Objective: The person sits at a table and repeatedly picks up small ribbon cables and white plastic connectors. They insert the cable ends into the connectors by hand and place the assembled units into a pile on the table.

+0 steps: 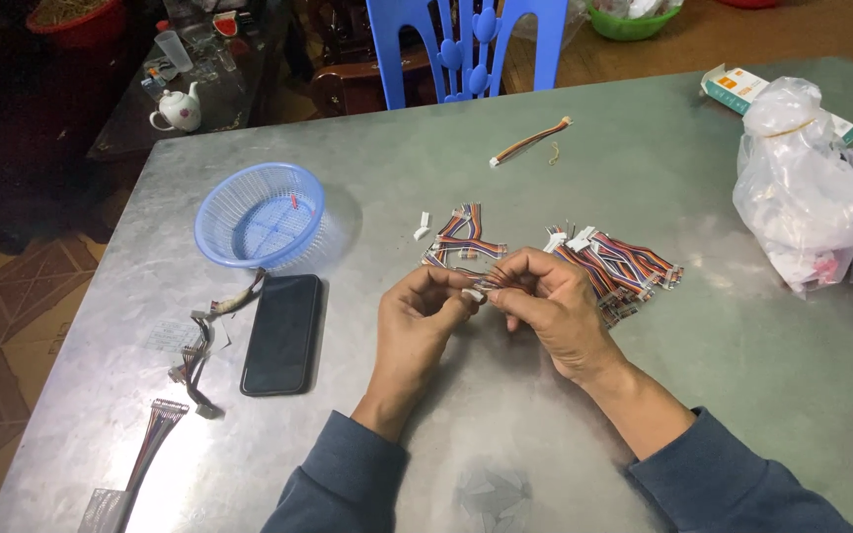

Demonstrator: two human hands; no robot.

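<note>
- The grey metal worktop [723,395] fills most of the view and carries everything named below.
- A knotted clear plastic bag [797,192] with white pieces inside sits at the far right of the worktop, with a small carton [733,87] just behind it.
- A pale blue plastic basket [261,215] stands far left of the hands, with a small red piece in it.
- A black phone [283,334] lies face up just near of the basket; loose wire harnesses [199,341] trail along its left side.
- A pile of short multicoloured ribbon cables [624,266] with white connectors lies just right of the hands, and a smaller cluster [461,237] lies just beyond them.
- The left hand [417,321] and right hand [550,301] meet over the middle of the worktop, fingertips close together.
- Both are pinched on one short ribbon cable [481,286]: the left hand's fingers close on its white connector end, the right hand's fingers grip the coloured wires.
- A single cable [530,141] lies alone at the far side, well apart from the rest.
</note>
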